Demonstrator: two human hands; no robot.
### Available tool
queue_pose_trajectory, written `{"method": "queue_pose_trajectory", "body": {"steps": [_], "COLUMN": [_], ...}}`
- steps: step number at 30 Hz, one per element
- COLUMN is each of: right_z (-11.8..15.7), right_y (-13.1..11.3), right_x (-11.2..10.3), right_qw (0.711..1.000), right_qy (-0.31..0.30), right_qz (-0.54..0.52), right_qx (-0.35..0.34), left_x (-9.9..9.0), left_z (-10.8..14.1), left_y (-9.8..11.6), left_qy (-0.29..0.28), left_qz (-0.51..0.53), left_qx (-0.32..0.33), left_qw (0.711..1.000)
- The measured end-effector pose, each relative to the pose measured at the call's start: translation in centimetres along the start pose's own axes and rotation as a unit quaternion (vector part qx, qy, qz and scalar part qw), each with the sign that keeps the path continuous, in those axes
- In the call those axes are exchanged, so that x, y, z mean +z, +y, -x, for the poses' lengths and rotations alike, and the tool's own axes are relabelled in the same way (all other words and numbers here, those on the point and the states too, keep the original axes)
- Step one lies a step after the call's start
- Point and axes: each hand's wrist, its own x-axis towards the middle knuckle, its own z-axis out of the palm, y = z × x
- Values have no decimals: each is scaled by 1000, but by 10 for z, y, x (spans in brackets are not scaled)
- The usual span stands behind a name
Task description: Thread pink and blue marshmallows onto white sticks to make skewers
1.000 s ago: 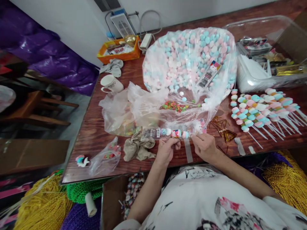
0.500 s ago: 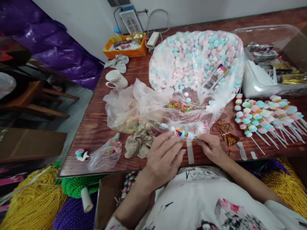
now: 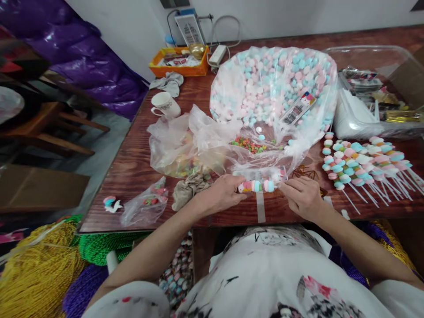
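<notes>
A marshmallow skewer, striped pink, blue, white and green, lies level between my two hands at the table's front. It appears to sit in a clear printed sleeve. My left hand pinches its left end, fingers closed. At the other end my right hand is closed around the stick end; whether it grips stick or plastic is hidden by the fingers. Just behind lies a flat clear printed wrapper. Finished-looking marshmallow skewers are piled to the right, white sticks pointing toward me.
A big clear bag of marshmallows stands behind, with small gummy candies in front of it. A crumpled cloth, a small candy bag and a mug are on the left. A plastic bin stands back right.
My left hand has gone from lying spread over the skewer to pinching its left end. My right hand has shifted slightly right, and more of the skewer shows. The view has tilted a little.
</notes>
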Motion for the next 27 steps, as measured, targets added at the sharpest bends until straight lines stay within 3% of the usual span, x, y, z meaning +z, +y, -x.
{"method": "queue_pose_trajectory", "body": {"steps": [5, 10, 15, 22, 27], "right_z": [-2, -11, -18, -20, -24], "right_y": [-2, 0, -1, -4, -2], "right_x": [1, -4, -9, -12, -19], "right_qw": [990, 949, 930, 939, 934], "right_qy": [-106, -223, -262, -302, -325], "right_qz": [-48, -163, -218, -133, -128], "right_qx": [83, 153, 139, 96, 80], "left_x": [6, 16, 25, 30, 35], "left_z": [9, 10, 11, 14, 22], "left_y": [6, 6, 11, 19, 22], "left_qy": [31, 29, 35, 30, 43], "left_qz": [-121, -226, -213, -218, -238], "left_qx": [-37, -26, -2, -1, 13], "left_qw": [991, 973, 976, 976, 970]}}
